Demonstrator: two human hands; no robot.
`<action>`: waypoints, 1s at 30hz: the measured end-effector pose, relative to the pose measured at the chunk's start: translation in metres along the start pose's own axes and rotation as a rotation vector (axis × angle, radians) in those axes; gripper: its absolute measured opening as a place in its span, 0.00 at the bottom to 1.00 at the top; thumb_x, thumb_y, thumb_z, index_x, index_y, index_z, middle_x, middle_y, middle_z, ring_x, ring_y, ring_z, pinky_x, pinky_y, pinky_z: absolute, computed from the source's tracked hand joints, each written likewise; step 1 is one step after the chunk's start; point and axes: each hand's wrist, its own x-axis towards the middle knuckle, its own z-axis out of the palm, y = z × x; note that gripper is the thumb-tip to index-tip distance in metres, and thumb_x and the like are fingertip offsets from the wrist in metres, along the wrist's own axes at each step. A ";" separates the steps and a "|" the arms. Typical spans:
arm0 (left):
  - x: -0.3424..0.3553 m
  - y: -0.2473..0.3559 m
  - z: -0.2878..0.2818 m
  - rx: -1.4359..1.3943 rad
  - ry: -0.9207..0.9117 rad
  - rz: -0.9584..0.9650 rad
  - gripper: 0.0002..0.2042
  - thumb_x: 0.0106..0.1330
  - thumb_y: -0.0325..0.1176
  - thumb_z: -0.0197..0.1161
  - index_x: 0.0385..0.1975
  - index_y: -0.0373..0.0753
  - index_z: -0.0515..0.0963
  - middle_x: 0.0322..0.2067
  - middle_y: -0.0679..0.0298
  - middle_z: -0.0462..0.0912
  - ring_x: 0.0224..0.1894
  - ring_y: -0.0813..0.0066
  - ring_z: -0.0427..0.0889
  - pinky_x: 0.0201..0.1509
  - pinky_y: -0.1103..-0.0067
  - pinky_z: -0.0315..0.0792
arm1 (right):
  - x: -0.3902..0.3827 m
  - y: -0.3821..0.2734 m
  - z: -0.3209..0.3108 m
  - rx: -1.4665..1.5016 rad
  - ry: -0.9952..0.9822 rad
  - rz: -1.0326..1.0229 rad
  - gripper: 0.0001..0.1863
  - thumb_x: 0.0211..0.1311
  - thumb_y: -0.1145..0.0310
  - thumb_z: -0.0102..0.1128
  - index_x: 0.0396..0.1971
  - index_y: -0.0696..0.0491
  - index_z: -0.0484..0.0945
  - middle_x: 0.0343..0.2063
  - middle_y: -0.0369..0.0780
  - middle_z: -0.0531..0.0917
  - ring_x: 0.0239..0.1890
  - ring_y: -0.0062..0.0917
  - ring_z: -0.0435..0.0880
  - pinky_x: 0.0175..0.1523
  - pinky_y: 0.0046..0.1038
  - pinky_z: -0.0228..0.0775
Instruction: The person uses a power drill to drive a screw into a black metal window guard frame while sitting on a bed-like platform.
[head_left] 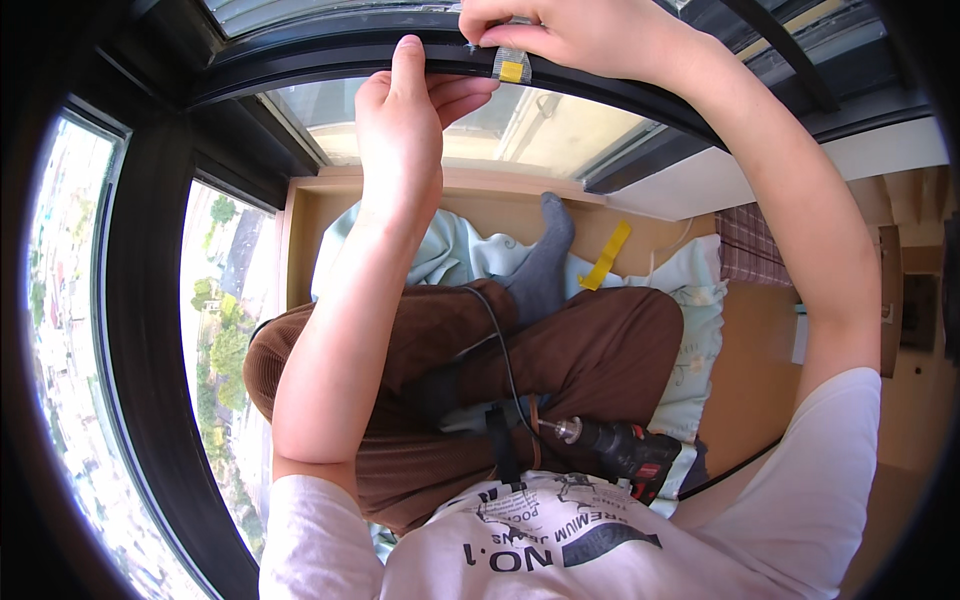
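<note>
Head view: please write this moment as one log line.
left hand: thumb against black bar | right hand: at bar, near small yellow piece | drill: in neither hand

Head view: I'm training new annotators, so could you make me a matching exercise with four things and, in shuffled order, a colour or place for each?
Things
1. Left hand
2. Power drill
3. Narrow loose strip
4. Sock

Descriptions
A. Yellow, to the right of the sock
B. Grey
C. Thumb at the black window frame
D. Black and red, chuck pointing left

Pairs: 1-C, 2-D, 3-A, 4-B
</note>
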 end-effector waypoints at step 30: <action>0.001 0.002 -0.003 0.033 0.032 0.015 0.24 0.86 0.44 0.46 0.45 0.25 0.78 0.38 0.45 0.89 0.40 0.61 0.93 0.52 0.73 0.87 | -0.009 -0.045 0.002 0.239 0.199 0.187 0.05 0.61 0.73 0.66 0.35 0.58 0.82 0.37 0.43 0.85 0.44 0.38 0.85 0.47 0.38 0.73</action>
